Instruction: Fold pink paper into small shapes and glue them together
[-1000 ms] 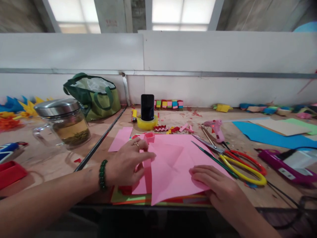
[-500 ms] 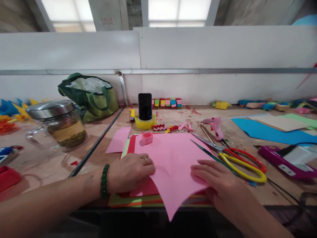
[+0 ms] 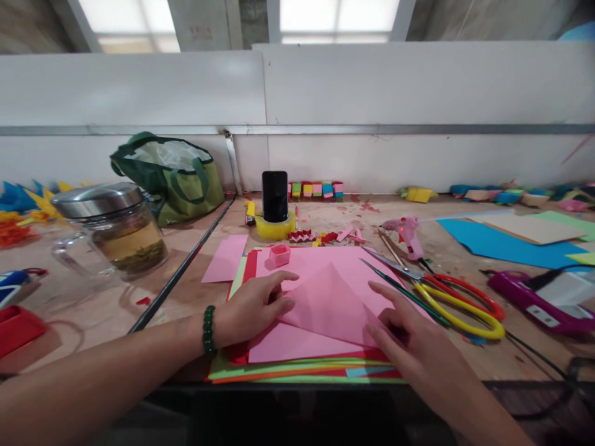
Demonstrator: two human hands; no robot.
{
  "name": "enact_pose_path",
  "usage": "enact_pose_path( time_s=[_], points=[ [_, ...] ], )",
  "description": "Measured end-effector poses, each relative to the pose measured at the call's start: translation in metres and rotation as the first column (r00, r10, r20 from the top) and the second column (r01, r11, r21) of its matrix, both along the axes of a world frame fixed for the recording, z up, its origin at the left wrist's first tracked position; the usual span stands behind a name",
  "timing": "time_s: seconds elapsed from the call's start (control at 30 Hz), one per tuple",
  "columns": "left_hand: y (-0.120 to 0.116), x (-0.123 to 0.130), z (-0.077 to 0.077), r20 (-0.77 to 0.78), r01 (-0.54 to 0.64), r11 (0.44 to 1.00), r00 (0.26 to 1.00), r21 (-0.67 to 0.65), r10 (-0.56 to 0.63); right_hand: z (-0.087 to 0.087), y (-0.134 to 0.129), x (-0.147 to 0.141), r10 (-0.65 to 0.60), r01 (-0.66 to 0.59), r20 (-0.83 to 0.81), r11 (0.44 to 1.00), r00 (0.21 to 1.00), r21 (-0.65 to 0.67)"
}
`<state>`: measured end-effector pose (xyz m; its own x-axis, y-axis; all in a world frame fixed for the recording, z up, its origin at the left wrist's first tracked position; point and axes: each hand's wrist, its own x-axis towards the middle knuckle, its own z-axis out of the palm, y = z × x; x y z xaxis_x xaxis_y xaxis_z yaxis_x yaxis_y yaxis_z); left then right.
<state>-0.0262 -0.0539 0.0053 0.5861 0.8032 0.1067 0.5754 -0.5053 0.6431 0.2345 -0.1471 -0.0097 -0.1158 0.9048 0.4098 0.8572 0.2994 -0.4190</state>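
A pink sheet (image 3: pixel 325 305) lies in front of me with its near corner folded up and over, the point toward the far side. My left hand (image 3: pixel 253 306), with a green bead bracelet (image 3: pixel 209 330) at the wrist, touches the fold's left end with thumb and forefinger apart. At the right end my right hand (image 3: pixel 409 325) rests its thumb on the paper, forefinger stretched out. More pink paper and a stack of coloured sheets (image 3: pixel 279 373) lie underneath. On the pink paper's far left part sits a small pink paper box (image 3: pixel 279 254).
Beside my right hand lie a green-handled pointed tool (image 3: pixel 409 294) and scissors (image 3: pixel 458 310). Beyond are a pink glue gun (image 3: pixel 404 235) and a purple power strip (image 3: pixel 539 303). A phone (image 3: pixel 275 197) stands in yellow tape; a glass jar (image 3: pixel 121 232) is left.
The near corner of the pink sheet, which hung over the table edge, has been turned up onto the sheet. The fingers of both hands have spread.
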Motion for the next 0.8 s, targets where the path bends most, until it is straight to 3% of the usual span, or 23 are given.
enact_pose_path(
  time_s=[0.13,0.23,0.33,0.4,0.47,0.63,0.8],
  points=[
    [0.001,-0.003,-0.007,-0.032,-0.042,0.993,0.998,0.11,0.045,-0.004,0.006,-0.005,-0.096,0.062,0.163,0.977,0.982,0.204],
    [0.0,-0.007,-0.01,-0.125,-0.017,0.945,0.99,0.325,0.061,-0.003,0.014,-0.016,-0.09,-0.04,0.348,0.936,0.933,0.349],
    [-0.007,-0.008,-0.005,-0.232,0.175,0.832,0.971,0.527,-0.058,0.002,0.021,-0.025,0.103,-0.283,0.479,0.904,0.872,0.321],
    [-0.012,-0.006,0.002,-0.339,0.38,0.764,0.914,0.521,-0.222,0.005,0.023,-0.028,0.257,-0.423,0.515,0.875,0.818,0.234],
    [-0.016,-0.004,0.008,-0.416,0.495,0.749,0.852,0.44,-0.318,0.007,0.022,-0.027,0.344,-0.481,0.51,0.861,0.789,0.163],
    [-0.016,-0.016,0.014,-0.437,0.509,0.784,0.832,0.356,-0.341,0.009,0.008,-0.001,0.355,-0.477,0.478,0.864,0.803,0.159],
    [-0.015,-0.032,0.016,-0.268,0.3,0.933,0.932,0.196,-0.243,0.004,-0.009,0.025,0.242,-0.367,0.436,0.901,0.867,0.23]
  ],
)
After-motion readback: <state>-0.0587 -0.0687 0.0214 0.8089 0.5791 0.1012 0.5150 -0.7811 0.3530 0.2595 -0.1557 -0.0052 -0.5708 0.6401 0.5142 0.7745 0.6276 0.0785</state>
